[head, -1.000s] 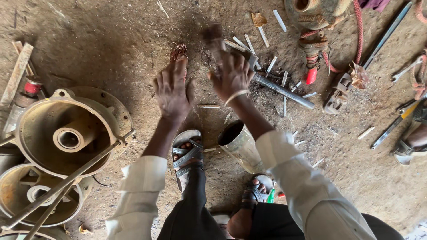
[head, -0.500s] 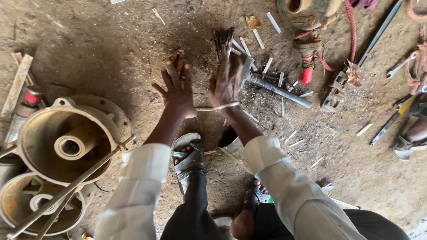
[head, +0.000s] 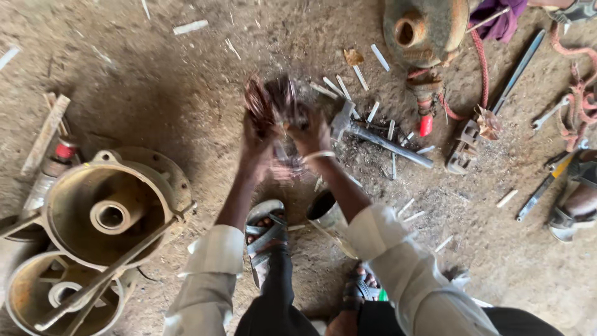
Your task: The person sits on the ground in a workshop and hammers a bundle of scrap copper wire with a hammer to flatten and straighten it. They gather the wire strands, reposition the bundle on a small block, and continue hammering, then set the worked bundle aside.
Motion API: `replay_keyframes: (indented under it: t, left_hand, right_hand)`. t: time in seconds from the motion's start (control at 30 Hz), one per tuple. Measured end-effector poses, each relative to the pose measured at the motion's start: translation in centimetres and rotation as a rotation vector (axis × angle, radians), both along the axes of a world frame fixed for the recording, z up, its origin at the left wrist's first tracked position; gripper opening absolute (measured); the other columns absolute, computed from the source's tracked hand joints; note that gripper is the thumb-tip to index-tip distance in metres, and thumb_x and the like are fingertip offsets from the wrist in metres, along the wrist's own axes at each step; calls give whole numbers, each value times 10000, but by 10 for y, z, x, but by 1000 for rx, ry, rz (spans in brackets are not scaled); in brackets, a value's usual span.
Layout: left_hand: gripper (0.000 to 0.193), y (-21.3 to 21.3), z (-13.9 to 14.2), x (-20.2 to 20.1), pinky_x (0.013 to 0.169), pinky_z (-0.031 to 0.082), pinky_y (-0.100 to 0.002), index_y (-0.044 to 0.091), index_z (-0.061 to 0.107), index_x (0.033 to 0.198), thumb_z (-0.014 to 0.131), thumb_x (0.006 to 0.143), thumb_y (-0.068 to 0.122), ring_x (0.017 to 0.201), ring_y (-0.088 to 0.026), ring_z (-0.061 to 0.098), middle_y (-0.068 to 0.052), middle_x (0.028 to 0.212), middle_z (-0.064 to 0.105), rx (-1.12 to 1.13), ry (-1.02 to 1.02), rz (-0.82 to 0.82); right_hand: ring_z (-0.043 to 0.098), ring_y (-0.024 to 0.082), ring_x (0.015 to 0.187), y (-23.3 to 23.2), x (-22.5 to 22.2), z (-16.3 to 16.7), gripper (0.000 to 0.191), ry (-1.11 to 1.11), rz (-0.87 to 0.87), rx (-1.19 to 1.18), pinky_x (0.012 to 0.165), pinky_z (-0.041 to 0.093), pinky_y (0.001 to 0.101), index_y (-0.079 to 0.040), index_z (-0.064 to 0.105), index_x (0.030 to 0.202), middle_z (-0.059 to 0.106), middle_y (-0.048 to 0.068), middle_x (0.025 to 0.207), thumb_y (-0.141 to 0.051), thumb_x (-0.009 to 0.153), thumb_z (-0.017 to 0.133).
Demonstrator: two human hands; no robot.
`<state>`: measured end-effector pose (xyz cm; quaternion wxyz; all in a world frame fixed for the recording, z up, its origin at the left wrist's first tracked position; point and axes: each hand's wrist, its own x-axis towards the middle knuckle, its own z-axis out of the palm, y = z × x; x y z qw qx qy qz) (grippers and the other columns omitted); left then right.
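Dirt floor [head: 155, 74] bears a hammer [head: 379, 138], wrenches [head: 519, 68], pump housings [head: 109, 214], white strips [head: 189, 27]

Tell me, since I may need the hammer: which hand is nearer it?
Right. The right hand is blurred, just beside the hammer head, apparently not touching it. The left hand is on the right hand's far side, farther from it.

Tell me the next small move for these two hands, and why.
Probably slow down and part the palms a little. The left hand and right hand are pressed together above the dirt floor, too blurred to show what lies between them. The hammer lies just beside the right hand, untouched.
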<state>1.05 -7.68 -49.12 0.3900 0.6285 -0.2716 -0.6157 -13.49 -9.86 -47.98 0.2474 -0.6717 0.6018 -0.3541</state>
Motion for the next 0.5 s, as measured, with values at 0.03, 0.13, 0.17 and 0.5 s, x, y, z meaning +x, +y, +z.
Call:
replay_keyframes:
  t: [0.03, 0.13, 0.17, 0.5]
  left_hand:
    - [1298, 2, -2, -1, 1104, 333, -626, 179, -30, 1643, 941, 781, 198, 1358, -331, 341, -164, 1652, 182, -45, 157, 25]
    - [1226, 11, -7, 2, 1102, 298, -628, 97, 329, 1630, 954, 616, 385, 1385, -325, 466, -157, 1525, 558, -132, 236, 47]
    - [1208, 13, -9, 5, 1109, 357, -636, 92, 364, 1569, 972, 572, 404, 1338, -360, 506, -180, 1443, 588, -99, 303, 71]
    - [769, 24, -10, -6, 762, 553, -445, 50, 664, 1220, 973, 585, 354, 981, -270, 635, -123, 1080, 714, -4, 529, 157]
  right_hand:
    - [633, 460, 1270, 7, 2, -5, 279, -94, 100, -69, 1015, 620, 555, -61, 702, 1245, 583, 328, 1430, -244, 1035, 727]
    - [679, 340, 1212, 26, 11, -8, 236, 263, 131, -55, 801, 618, 360, -79, 734, 1194, 709, 219, 1376, -224, 1158, 552]
    - [675, 335, 1241, 33, 13, -9, 203, 247, 160, -145, 806, 621, 334, -75, 718, 1173, 681, 259, 1399, -206, 1173, 563]
    - [800, 242, 925, 97, -1, 93, 633, 76, 214, 212, 725, 630, 348, -22, 508, 1473, 768, 197, 1170, -494, 1050, 508]
